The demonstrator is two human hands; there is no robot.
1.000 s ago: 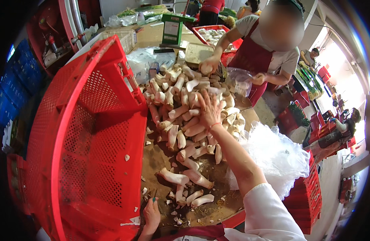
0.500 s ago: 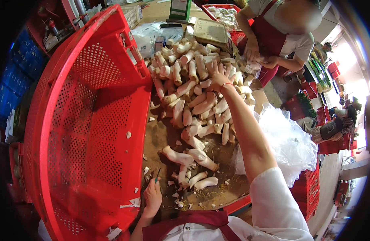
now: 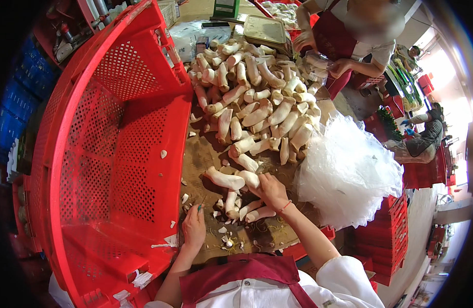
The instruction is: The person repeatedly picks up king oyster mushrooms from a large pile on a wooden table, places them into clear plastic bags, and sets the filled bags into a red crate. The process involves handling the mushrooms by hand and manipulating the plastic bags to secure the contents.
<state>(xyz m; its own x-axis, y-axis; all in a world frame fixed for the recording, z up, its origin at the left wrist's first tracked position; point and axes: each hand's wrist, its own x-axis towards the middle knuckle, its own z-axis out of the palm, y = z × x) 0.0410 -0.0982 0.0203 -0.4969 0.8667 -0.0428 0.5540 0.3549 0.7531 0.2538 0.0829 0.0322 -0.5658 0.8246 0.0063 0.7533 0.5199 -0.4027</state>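
Observation:
My right hand [image 3: 272,192] is closed around the brown end of a king oyster mushroom [image 3: 248,179] on the near part of the table. Several more mushrooms lie beside it, among them a thick bent one [image 3: 223,178] to its left. Down by the red crate's edge, my left hand [image 3: 193,227] is closed on what looks like a small knife [image 3: 200,207]; a bit of teal handle shows, and its thin blade is hard to make out. Beyond both hands spreads a big heap of pale king oyster mushrooms [image 3: 257,110].
A large red perforated crate [image 3: 138,169] stands tilted at left. Clear plastic bags [image 3: 352,172] bulge at right, above red crates [image 3: 385,238]. Trimmings litter the brown tabletop [image 3: 203,154]. At the far side are a scale [image 3: 265,29] and a co-worker [image 3: 344,38] handling a bag.
My right hand has come back from the far heap to the near mushrooms and taken hold of one. My left hand stays by the crate. The view has shifted slightly.

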